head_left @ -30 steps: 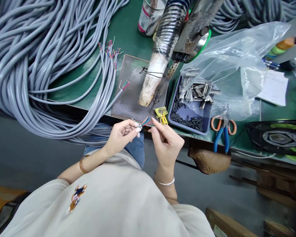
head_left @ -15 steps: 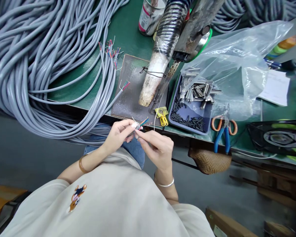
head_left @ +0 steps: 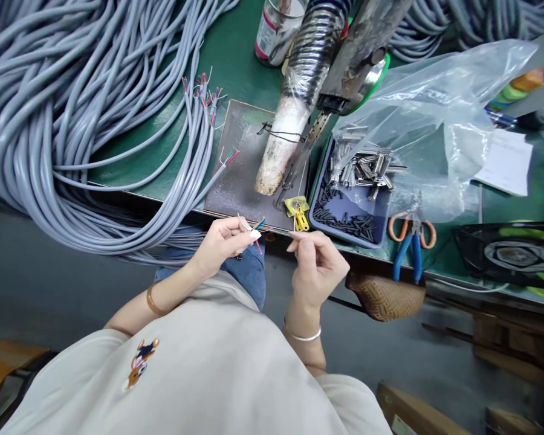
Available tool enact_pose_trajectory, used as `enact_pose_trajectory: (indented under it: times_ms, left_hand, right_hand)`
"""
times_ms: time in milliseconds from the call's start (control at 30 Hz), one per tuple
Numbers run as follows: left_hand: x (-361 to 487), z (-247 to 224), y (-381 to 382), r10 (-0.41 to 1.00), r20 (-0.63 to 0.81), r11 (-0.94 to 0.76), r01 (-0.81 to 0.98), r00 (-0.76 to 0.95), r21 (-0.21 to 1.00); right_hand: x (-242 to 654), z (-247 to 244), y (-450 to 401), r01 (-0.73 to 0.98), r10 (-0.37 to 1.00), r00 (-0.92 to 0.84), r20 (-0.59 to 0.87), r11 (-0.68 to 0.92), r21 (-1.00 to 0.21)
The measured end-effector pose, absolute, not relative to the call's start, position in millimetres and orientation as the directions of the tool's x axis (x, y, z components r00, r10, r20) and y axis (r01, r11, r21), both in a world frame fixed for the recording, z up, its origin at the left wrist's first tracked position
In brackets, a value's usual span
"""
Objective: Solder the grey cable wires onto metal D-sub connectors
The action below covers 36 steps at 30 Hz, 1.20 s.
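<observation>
Blue wire between curled left fingers

White paper lies beside a plastic bag (a jar stands farther left).

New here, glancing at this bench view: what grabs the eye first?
Probably the big heap of grey cables, filling the upper left and looping over the bench's near edge. Next, likely the ribbed silvery hose at top centre, its stained white end above a dark board. Then the small burst of coloured wires pinched in the left hand, near the middle of the picture.
</observation>
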<state>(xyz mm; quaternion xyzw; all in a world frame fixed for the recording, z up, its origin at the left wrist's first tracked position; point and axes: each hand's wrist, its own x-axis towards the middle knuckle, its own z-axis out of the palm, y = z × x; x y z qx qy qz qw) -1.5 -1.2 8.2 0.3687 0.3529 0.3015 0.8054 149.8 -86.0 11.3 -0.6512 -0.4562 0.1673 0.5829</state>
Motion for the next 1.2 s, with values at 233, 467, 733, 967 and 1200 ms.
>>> enact_pose_trajectory:
  times_ms: [233, 467, 733, 967, 1200]
  left_hand:
    - [0, 4, -5, 0.78, -0.261, 0.459, -0.237, 0.569, 0.856]
    - [0, -1, -8, 0.791, -0.212, 0.394, -0.214, 0.574, 0.894]
    - [-7, -2, -11, 0.743, -0.262, 0.506, -0.26, 0.616, 0.822]
    - [-6, 4, -10, 0.726, -0.275, 0.479, -0.176, 0.63, 0.86]
    - [-4, 5, -10, 0.761, -0.225, 0.434, -0.22, 0.609, 0.874]
  right_hand:
    - [150, 10, -74, 0.291, 0.914, 0.402, 0.056, -0.07, -0.954]
    - [145, 10, -71, 0.283, 0.915, 0.4, 0.047, -0.074, -0.956]
    - [150, 5, -66, 0.13, 0.899, 0.437, -0.013, -0.077, -0.989]
    - [152, 10, -65, 0.165, 0.932, 0.362, 0.0, -0.064, -0.984]
    - [152, 8, -65, 0.061, 0.936, 0.343, -0.083, -0.111, -0.992]
